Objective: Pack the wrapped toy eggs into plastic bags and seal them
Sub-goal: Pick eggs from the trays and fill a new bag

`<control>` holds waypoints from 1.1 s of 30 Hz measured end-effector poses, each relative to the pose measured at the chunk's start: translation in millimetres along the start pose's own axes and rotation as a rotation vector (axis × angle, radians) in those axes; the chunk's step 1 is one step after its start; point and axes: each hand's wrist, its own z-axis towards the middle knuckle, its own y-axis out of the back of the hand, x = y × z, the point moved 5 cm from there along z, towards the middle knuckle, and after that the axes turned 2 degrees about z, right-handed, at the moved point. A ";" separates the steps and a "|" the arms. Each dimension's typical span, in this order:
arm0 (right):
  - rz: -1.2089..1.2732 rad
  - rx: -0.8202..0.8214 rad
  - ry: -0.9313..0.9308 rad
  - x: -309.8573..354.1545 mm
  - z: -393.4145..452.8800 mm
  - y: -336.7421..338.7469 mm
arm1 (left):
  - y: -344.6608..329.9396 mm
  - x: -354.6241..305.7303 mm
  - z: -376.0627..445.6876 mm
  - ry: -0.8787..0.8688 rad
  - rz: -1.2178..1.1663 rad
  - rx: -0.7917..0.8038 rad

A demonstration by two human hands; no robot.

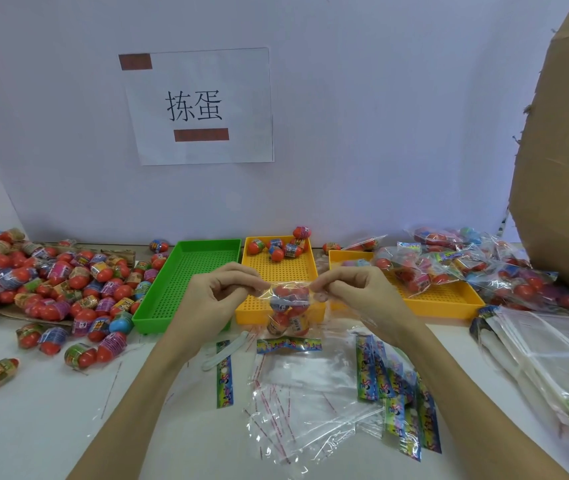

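Observation:
A clear plastic bag with several wrapped red toy eggs inside hangs in the air above the table's middle. My left hand pinches its top edge on the left. My right hand pinches the same edge on the right. A big heap of loose wrapped eggs covers the table's left side. Several more eggs lie at the far end of a yellow tray behind the held bag.
A green tray stands left of the yellow one. A second yellow tray at the right carries filled bags. Empty clear bags and colourful header cards lie near me. A cardboard box rises at the right.

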 end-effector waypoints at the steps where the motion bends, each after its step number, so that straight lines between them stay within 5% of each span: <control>1: 0.023 -0.002 -0.006 -0.4 0.4 0.0 | 0.3 -0.3 -0.4 0.005 -0.001 0.006; 9: -0.045 -0.034 0.044 2.3 -0.9 -5.6 | -4.8 -1.5 -0.8 0.034 -0.042 -0.112; 33: -0.048 -0.014 0.014 6.2 -2.4 -18.0 | -9.0 11.0 0.4 0.201 -0.304 -0.058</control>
